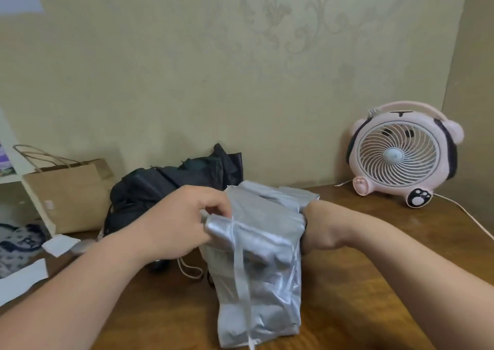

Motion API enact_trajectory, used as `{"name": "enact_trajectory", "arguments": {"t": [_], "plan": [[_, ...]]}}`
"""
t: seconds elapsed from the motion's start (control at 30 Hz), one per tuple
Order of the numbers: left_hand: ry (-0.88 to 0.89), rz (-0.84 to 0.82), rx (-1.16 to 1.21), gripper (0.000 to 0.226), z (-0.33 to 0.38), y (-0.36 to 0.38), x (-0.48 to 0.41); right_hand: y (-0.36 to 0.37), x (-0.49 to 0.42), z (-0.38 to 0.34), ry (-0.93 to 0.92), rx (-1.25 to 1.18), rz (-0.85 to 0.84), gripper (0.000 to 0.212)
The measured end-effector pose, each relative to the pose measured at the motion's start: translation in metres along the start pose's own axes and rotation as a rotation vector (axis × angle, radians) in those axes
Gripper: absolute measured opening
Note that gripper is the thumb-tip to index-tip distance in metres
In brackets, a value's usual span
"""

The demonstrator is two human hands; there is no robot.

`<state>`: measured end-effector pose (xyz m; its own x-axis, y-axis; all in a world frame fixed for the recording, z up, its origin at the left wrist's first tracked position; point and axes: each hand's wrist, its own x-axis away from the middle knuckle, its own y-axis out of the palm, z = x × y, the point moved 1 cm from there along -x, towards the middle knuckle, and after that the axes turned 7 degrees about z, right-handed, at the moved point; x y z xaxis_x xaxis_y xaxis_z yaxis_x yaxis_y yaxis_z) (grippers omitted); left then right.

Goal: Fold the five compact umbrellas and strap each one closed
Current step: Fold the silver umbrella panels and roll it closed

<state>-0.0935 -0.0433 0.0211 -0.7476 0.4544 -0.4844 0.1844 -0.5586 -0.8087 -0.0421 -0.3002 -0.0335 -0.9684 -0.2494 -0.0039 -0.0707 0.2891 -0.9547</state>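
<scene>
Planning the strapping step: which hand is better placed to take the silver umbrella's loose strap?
Left, probably. The left hand pinches the umbrella right where the strap begins, hanging down the front. The right hand sits behind the umbrella, fingers hidden, seemingly steadying it.

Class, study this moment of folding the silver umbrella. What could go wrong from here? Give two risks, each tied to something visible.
1. The strap hangs loose down the silver umbrella, so nothing binds the folds. If the left hand pinching the fabric slips, they may spring open.
2. The pile of black umbrellas lies close behind, so loose fabric could snag on it.
</scene>
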Motion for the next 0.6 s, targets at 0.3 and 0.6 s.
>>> {"name": "enact_trajectory", "arguments": {"t": [0.3, 0.6], "plan": [[0.123, 0.712, 0.297, 0.037, 0.029, -0.031, -0.069, -0.082, -0.019, -0.007, 0.028, 0.382, 0.876, 0.018], [-0.046, 0.220, 0.192, 0.013, -0.020, 0.052, -0.030, -0.023, -0.037, 0.033, -0.031, 0.461, 0.721, 0.012]]}}
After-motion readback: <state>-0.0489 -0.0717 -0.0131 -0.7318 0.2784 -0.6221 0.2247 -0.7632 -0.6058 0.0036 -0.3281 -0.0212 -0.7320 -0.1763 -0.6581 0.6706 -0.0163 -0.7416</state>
